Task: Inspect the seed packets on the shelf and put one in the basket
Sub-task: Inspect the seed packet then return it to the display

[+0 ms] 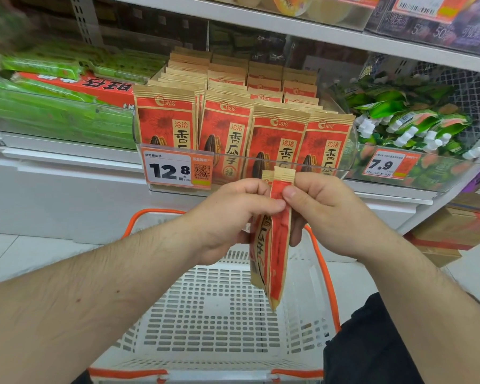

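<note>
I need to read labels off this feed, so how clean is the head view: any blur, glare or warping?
Head view: the centre is sharp, and the 12.8 price tag reads clearly; the top-left corner smears with blur around the green packs; the clear shelf guard carries glare; wide-angle distortion bows the shelf edges; the held seed packet, gripped by the left hand and right hand, is turned edge-on, so its print is barely legible.

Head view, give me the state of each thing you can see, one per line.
Held seed packets: two, upright, edge-on, above the basket.
Basket: white, holds nothing visible.
Shelf packets: standing in rows.
Left hand: pinching the packets.
Right hand: pinching the packets.
</note>
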Demonstrator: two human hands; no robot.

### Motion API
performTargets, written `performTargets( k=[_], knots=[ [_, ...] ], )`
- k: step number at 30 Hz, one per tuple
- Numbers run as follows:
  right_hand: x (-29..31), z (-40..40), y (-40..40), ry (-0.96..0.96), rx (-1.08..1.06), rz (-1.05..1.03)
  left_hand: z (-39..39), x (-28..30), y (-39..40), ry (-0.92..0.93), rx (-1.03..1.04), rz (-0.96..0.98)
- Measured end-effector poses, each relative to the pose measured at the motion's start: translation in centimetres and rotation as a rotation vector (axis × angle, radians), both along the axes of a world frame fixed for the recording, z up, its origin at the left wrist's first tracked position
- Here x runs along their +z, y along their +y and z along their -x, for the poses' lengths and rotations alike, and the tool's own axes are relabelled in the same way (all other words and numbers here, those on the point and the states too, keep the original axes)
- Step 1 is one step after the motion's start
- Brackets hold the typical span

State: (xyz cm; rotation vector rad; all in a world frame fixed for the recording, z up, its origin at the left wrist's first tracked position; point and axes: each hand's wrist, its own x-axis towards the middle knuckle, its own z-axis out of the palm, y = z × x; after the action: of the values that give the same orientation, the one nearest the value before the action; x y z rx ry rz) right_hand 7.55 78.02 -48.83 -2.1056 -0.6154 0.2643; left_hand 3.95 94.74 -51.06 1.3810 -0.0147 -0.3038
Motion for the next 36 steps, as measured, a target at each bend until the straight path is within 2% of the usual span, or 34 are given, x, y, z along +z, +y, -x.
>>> performTargets(
  k=[6, 10, 19, 24, 36],
  knots=[
    [0.5, 0.2, -0.2, 0.100, 0.035, 0.014, -0.1, -0.2, -0.1, 0.061, 0.041, 0.085],
    [0.9, 0.4, -0.4, 0.206, 0.128, 0.186, -0.5, -0.3, 0.2, 0.077, 0.089, 0.145],
    [1.6, 0.8, -0.3, 0.177, 0.157, 0.309, -0.6, -0.4, 0.2, 0.085, 0.109, 0.158],
    [2.4, 1.2, -0.5, 0.180, 0.225, 0.478, -0.7, -0.1, 0.3, 0.094, 0.140, 0.205],
    [2.0, 0.8, -1.0, 0.151, 0.294, 0.417, -0.8, -0.5, 0.5, 0.085, 0.132, 0.216]
  ],
)
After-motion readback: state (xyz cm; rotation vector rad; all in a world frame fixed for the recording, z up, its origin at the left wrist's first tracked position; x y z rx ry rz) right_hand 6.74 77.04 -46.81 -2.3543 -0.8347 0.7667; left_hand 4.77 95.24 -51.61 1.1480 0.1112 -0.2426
